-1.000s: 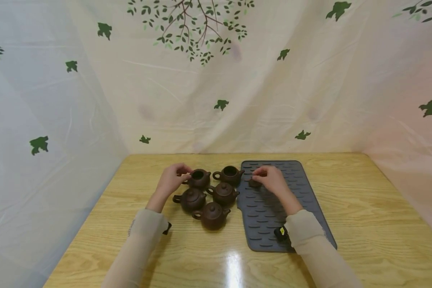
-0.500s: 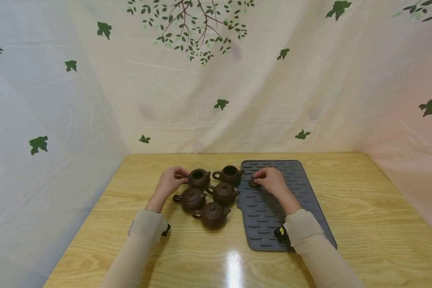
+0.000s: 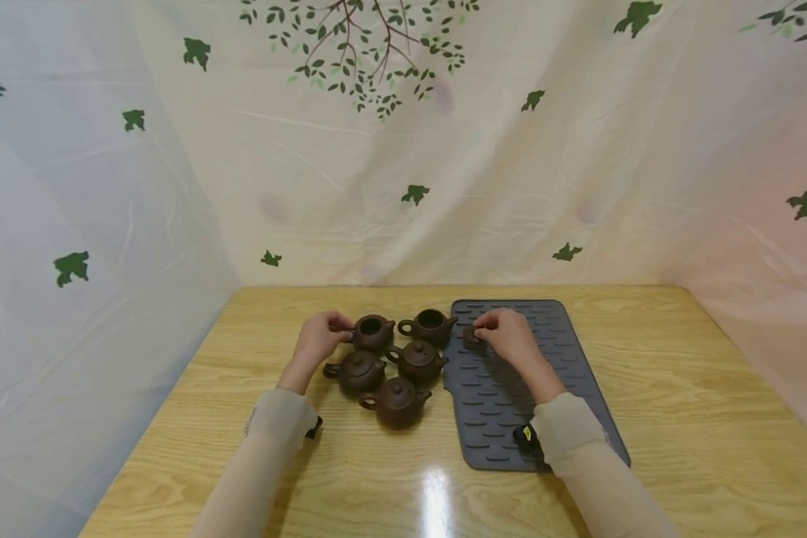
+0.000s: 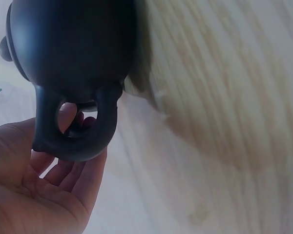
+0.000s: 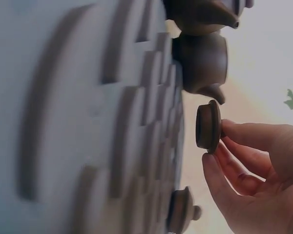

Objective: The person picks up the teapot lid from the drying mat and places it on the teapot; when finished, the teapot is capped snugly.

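Note:
At the back left, a dark brown teapot stands lidless, its dark opening facing up. My left hand pinches its handle; in the left wrist view a nearer lidded teapot partly hides those fingers. My right hand holds a small round lid by its knob between thumb and fingers, over the left part of the grey ridged mat. The underside of this lid faces the mat. Right of the gripped teapot stands a second lidless teapot, spout toward the mat.
Three lidded teapots, the left one, the middle one and the front one, stand close together before the lidless pair. Another lid lies on the mat behind my right hand. A printed cloth hangs behind the wooden table.
My left fingers have slid from the lidless teapot's upper side down to its handle. The lid in my right hand has risen slightly and tilted. The teapots stay in place.

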Demonstrator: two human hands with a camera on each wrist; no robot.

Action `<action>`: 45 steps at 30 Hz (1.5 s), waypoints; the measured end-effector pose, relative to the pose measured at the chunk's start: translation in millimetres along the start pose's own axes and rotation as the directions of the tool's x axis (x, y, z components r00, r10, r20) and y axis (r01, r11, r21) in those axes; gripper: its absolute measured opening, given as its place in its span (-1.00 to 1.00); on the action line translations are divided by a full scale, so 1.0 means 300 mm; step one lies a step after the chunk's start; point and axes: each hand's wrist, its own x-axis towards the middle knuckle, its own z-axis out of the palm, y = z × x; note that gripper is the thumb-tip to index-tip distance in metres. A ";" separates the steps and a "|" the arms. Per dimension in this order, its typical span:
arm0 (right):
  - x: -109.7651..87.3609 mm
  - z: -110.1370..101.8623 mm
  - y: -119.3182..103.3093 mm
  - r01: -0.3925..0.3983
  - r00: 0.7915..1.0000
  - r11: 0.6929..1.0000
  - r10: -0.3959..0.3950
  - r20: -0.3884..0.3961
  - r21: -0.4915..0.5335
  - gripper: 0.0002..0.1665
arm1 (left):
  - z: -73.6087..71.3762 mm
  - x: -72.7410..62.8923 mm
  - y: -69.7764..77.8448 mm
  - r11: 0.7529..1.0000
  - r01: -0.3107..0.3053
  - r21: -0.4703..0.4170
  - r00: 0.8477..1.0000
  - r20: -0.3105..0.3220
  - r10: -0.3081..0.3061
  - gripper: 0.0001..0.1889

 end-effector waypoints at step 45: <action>0.173 0.255 -0.388 0.252 0.948 0.935 -0.290 0.131 0.249 -0.82 | -0.001 0.027 -0.005 0.998 -0.058 0.021 0.998 0.010 0.058 -0.91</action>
